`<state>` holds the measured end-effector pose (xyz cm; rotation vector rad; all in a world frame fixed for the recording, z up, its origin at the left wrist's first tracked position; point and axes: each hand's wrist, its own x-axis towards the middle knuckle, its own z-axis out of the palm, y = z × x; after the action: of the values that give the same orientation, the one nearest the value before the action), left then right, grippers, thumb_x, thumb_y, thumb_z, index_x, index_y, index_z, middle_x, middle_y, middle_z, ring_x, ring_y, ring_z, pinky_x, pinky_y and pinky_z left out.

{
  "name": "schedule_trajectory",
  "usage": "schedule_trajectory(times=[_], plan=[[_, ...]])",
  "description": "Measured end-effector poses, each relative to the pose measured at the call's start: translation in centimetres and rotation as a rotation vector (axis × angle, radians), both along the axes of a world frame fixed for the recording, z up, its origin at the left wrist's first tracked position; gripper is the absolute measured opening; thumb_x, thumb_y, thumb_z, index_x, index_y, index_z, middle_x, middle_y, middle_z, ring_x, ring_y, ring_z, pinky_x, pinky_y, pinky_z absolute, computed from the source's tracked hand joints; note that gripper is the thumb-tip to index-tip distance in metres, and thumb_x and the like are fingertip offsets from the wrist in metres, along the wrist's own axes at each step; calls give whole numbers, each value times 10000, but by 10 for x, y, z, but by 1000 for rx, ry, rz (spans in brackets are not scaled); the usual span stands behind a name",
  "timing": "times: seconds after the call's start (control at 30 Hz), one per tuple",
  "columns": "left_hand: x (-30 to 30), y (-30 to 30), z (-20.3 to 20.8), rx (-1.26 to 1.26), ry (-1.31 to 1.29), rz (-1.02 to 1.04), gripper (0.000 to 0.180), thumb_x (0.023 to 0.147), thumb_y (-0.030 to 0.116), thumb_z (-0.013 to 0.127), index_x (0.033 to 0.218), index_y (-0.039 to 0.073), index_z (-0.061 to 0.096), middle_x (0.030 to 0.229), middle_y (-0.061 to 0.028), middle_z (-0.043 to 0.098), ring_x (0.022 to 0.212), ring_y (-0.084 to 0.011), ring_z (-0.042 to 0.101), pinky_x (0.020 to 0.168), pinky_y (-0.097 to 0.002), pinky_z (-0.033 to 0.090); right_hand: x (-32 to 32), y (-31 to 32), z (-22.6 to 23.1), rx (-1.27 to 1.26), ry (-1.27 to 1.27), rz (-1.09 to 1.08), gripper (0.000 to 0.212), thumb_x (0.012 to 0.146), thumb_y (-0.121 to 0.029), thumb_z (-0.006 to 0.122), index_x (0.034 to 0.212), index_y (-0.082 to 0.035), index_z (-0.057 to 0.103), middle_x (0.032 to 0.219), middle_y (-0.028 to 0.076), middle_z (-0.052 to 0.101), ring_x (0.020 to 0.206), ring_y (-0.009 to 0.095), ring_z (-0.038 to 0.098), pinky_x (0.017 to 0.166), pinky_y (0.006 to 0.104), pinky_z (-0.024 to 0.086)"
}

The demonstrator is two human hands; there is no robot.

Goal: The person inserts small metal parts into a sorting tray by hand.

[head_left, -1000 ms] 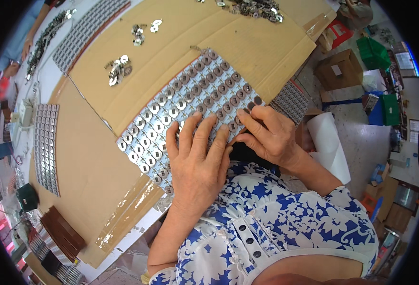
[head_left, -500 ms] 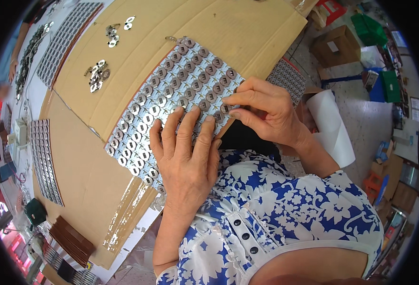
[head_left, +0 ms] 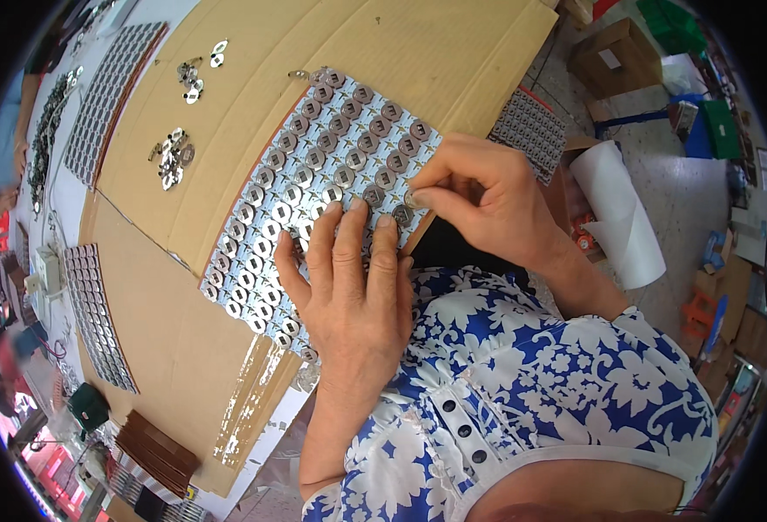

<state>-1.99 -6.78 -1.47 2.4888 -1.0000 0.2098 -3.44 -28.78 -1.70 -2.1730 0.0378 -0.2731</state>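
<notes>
A pale blue sheet [head_left: 345, 103] with a red edge lies on cardboard, covered in rows of round silvery metal discs with dark slots. My left hand [head_left: 357, 278] rests flat on the sheet's lower part, its fingers spread over the discs and hiding some of them. At the sheet's right edge, my right hand [head_left: 488, 196] pinches a small round metal disc [head_left: 415, 199] between thumb and forefinger. That disc is partly covered by the fingertips, and I cannot tell whether it touches the sheet.
Loose metal pieces [head_left: 173, 159] lie in small heaps on the cardboard [head_left: 253, 65]. Other disc-covered sheets [head_left: 100, 317] stand at left and a further one [head_left: 529, 135] at right. Brown strips [head_left: 157, 452] are stacked at lower left. A white roll [head_left: 618, 217] and a carton [head_left: 614, 70] are at right.
My right thumb and forefinger have drawn closer together at the disc by the sheet's right edge. My left hand stays spread on the sheet. The whole view has shifted slightly.
</notes>
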Motion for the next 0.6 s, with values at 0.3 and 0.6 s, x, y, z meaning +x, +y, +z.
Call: schedule_trajectory(times=[0.3,0.6], plan=[[0,-16,-6,3,-33,-76,603,912,94,762,1509,35,699,1449,-195,660,1380,-366,633,1250,-700,366,-2,-18,-7,67,-151,44,111,994,93,784,1078,24,808,984,25,737,796,36,646,655,226,480],[-4,-15,-6,-37,-42,-30,709,838,93,883,1515,112,674,1433,-141,639,1370,-354,607,1235,-639,396,102,-28,8,-45,-207,76,73,993,-77,781,1001,-4,779,792,77,726,698,169,689,660,336,524]])
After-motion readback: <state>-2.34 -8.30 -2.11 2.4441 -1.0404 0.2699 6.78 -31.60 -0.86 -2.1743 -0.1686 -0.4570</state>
